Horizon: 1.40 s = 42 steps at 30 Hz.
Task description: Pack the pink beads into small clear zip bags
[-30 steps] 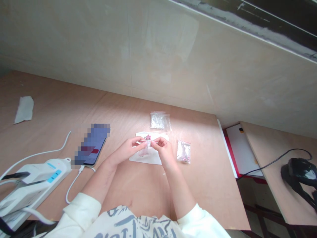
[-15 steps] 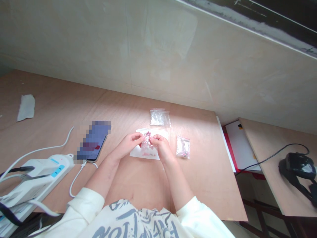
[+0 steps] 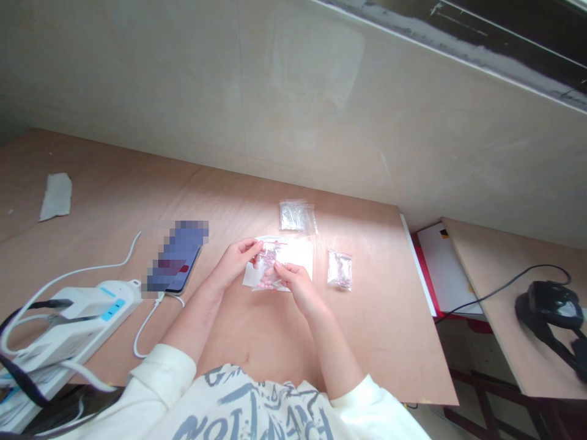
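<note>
Between my hands is a small clear zip bag (image 3: 267, 275) with pink beads in it, held over a sheet of white paper (image 3: 302, 250). My left hand (image 3: 242, 255) pinches the bag at its upper left corner. My right hand (image 3: 292, 275) is closed on the bag's right side, thumb on its front. Just right of the paper lies another clear bag (image 3: 340, 269) with pink beads at its bottom. Behind the paper rests a stack of clear zip bags (image 3: 297, 217).
At left lie a phone (image 3: 178, 260) with a white cable and a power strip (image 3: 82, 330) with plugs. A white scrap (image 3: 55, 196) sits far left. A black device (image 3: 553, 311) with a cord stands on the right-hand table (image 3: 499, 293).
The pink beads, bunched at the bag's top before, now lie lower inside it. My left hand has moved to the bag's upper corner, and my right hand has slid lower.
</note>
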Tool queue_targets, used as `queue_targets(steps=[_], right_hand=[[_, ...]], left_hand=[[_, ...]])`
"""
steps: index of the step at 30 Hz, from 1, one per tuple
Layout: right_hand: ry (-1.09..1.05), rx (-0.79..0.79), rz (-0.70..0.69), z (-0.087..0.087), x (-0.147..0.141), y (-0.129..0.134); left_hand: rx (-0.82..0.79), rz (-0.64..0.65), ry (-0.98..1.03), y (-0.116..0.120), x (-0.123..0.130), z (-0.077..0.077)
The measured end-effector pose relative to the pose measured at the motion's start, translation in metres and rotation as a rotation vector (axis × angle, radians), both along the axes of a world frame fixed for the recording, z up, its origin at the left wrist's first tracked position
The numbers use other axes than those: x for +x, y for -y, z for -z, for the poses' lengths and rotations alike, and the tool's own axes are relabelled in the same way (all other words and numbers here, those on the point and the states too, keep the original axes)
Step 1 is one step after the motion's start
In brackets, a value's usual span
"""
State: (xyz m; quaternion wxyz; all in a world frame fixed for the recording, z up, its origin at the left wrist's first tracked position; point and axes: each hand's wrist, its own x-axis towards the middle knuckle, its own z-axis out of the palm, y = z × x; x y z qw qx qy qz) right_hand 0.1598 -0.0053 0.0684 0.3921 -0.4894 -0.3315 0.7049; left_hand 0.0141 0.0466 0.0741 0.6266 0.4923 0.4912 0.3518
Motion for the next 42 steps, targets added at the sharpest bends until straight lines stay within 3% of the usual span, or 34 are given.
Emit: queue_targets(steps=[7,21,27,30,34,36,42], right_hand=[[0.038,-0.012,0.043,-0.003,-0.002,-0.004],[0.042,-0.071,0.104,-0.006,0.0,-0.013],[0.11,-0.035,0.168,-0.003,0.014,-0.008],[0.158,0.009,0.286,-0.006,0.032,-0.003],[0.325,0.011,0.617,-0.005,0.069,0.006],[0.5,-0.02,0.712,0.001,0.086,0.009],[1.113,-0.004,0.67,0.026,0.107,0.017]], left_hand=[[0.009,0.034,-0.034,-0.002,-0.004,0.002],[0.05,0.002,-0.082,-0.013,-0.001,0.019],[0.012,-0.087,-0.128,-0.007,-0.013,0.039],[0.004,-0.094,-0.21,0.002,-0.023,0.049],[0.041,-0.045,-0.286,0.011,-0.032,0.054],[0.061,-0.019,-0.312,0.013,-0.033,0.054],[0.09,-0.029,-0.347,0.015,-0.029,0.051]])
